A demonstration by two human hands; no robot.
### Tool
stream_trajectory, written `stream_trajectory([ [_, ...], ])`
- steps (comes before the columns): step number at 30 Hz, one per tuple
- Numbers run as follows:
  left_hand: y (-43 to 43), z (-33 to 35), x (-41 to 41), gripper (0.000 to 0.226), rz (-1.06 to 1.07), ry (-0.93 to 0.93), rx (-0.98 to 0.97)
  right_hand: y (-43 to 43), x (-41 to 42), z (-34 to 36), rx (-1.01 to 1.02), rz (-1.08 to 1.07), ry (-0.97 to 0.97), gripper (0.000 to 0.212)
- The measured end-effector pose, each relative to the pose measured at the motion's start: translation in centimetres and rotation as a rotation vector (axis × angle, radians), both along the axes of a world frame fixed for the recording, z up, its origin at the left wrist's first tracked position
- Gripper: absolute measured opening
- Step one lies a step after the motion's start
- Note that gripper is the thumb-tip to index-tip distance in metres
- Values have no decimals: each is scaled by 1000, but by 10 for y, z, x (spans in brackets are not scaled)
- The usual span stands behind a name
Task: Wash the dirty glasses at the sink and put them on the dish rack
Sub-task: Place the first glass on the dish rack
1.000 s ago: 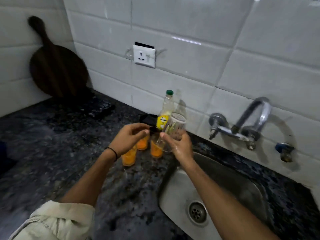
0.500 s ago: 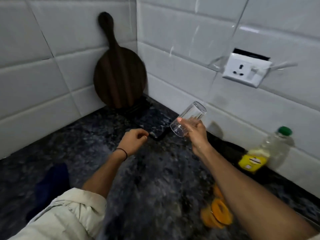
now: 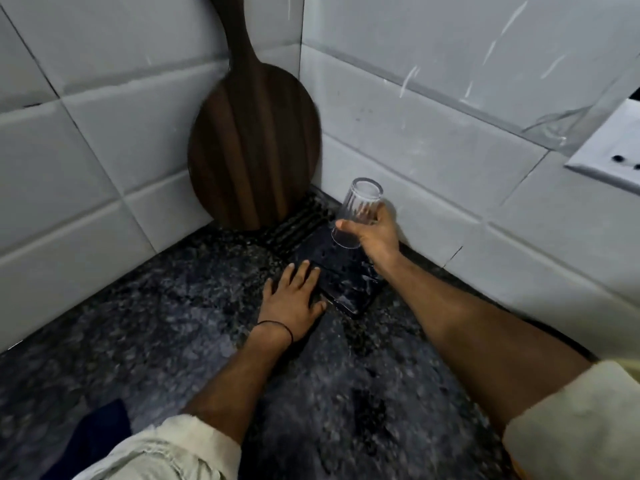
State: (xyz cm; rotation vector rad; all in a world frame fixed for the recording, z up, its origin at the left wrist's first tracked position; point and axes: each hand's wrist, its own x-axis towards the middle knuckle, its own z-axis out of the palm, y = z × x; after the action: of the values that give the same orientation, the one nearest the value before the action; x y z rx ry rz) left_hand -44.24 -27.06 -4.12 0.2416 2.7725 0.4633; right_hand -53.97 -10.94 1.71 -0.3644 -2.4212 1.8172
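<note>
Item: one clear glass (image 3: 358, 202), mouth down, over the black dish rack (image 3: 349, 289).
My right hand (image 3: 375, 237) grips it, fingers (image 3: 346, 226) curled round its lower half, base tilted up toward the tiled wall; I cannot tell whether the rim touches the rack. My left hand (image 3: 289, 303) lies flat on the dark speckled desk (image 3: 156, 323), fingers spread, tips at the rack's near edge. Behind: wooden cutting board (image 3: 254, 143) leaning in the corner. Right: white wall socket (image 3: 609, 157). Lower left: blue cloth (image 3: 93, 434).
</note>
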Motion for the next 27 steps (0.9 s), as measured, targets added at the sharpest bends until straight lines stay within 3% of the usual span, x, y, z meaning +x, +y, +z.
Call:
stream_trajectory([
  [13,3,-9,-1,64,41,42,67,-7,-9,-35,234,49,97,57],
  [17,4,-6,0,65,59,19,68,-2,-8,-29,312,137,23,54],
  [24,13,9,12,65,102,-9,73,30,21,0,435,206,-69,68],
  [27,30,24,31,56,149,72,145,58,46,16,470,229,-87,50],
])
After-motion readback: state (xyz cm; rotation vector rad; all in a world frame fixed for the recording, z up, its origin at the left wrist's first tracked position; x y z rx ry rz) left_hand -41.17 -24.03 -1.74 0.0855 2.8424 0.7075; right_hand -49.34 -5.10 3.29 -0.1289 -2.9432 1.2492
